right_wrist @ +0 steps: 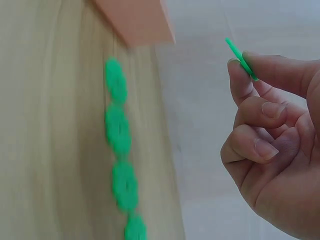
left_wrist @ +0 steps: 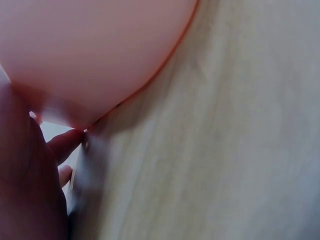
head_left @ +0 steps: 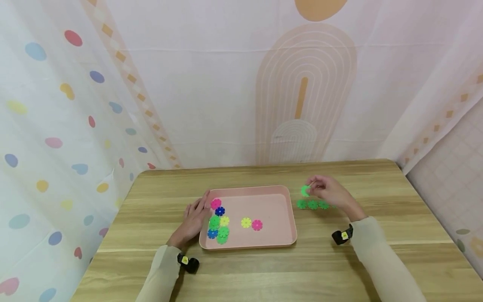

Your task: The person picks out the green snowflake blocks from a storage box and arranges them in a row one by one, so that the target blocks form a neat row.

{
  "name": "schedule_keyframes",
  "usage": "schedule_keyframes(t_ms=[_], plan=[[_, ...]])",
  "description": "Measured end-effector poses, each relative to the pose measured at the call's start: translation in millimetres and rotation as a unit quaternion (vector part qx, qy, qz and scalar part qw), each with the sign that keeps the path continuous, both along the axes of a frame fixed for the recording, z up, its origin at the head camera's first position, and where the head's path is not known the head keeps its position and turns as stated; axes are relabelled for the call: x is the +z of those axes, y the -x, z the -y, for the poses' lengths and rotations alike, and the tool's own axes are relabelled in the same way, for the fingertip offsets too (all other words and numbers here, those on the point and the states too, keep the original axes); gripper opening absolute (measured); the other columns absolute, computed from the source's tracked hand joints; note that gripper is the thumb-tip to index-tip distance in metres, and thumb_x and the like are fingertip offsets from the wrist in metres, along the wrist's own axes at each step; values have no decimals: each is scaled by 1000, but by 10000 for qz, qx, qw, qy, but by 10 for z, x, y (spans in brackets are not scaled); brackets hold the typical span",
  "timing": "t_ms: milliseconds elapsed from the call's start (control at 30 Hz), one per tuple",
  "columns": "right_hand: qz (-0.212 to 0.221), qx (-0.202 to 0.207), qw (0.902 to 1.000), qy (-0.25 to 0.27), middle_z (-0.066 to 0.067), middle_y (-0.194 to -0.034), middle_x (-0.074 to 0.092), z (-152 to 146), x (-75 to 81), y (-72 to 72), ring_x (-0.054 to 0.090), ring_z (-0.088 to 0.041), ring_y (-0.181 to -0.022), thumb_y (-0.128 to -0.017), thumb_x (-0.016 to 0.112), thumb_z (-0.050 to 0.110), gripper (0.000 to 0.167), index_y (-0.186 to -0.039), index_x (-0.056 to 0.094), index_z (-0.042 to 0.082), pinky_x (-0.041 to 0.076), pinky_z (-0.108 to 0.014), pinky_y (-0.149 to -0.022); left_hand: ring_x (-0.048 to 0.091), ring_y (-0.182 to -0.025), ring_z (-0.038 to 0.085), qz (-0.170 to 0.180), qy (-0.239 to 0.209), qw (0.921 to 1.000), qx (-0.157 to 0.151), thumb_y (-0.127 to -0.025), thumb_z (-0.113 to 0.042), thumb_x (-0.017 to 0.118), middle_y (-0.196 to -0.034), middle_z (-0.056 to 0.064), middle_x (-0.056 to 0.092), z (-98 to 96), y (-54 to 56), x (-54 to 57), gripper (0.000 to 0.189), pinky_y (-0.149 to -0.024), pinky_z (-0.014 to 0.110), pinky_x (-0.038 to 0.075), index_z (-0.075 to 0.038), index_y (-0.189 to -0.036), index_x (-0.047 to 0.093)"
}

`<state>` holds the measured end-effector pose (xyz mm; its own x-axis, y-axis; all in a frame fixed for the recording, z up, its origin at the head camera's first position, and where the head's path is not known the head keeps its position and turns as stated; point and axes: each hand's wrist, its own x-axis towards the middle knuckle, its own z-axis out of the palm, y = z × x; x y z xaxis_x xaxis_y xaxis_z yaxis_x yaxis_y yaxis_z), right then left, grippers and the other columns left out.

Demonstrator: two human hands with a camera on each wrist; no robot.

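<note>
Between thumb and index finger, my right hand pinches a green snowflake disc, held edge-on in the right wrist view, the other fingers curled in. Just below it on the table lies a row of green snowflake discs, partly covered by the hand in the head view. With fingers extended, my left hand rests along the left side of a pink tray. Green, blue, yellow and pink discs gather at the tray's left end. A yellow disc and a pink disc lie near its middle.
The wood-grain table runs back to a patterned curtain. Another curtain with coloured spots hangs along the left side. The tray's right wall stands a little left of the green row.
</note>
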<state>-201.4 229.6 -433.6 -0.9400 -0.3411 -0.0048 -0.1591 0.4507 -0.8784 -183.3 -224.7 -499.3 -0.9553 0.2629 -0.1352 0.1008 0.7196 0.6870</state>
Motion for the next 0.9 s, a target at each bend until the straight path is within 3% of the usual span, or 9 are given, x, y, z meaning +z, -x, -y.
schedule_keyframes(t_ms=[267, 500, 667, 900], plan=[[163, -524, 9983, -173, -13, -102, 68, -451, -31, -121, 59, -17, -83, -99, 60, 14, 29, -122, 57, -2, 49, -31, -67, -3, -151, 36, 118, 25, 9999, 31, -108, -45, 17, -167, 9, 5, -13, -8, 11, 58, -116, 57, -18, -30, -160, -6], [205, -822, 9964, -50, -5, -91, 64, -772, -95, -187, 49, -10, -67, -98, 60, 11, 28, -119, 54, -5, 44, -26, -57, -3, -151, 36, 168, 14, 9998, 92, -108, -45, 18, -167, 9, 4, -26, -15, 33, 58, -116, 56, -18, -32, -159, -7], [365, -1126, 9928, -208, 0, -89, 62, -980, -200, -246, 53, -9, -73, -99, 61, 17, 33, -121, 53, -6, 48, -27, -63, -3, -151, 36, 155, 12, 9998, 110, -108, -45, 18, -167, 10, 5, -24, -12, 16, 59, -116, 56, -17, -30, -160, -6], [713, -1506, 9851, -415, 1, -90, 60, -1197, -384, -285, 47, -9, -64, -99, 59, 16, 33, -122, 51, -8, 44, -26, -56, -1, -152, 34, 110, 15, 9999, 66, -108, -44, 18, -167, 8, 5, -23, -9, 17, 59, -116, 57, -17, -29, -160, -5]])
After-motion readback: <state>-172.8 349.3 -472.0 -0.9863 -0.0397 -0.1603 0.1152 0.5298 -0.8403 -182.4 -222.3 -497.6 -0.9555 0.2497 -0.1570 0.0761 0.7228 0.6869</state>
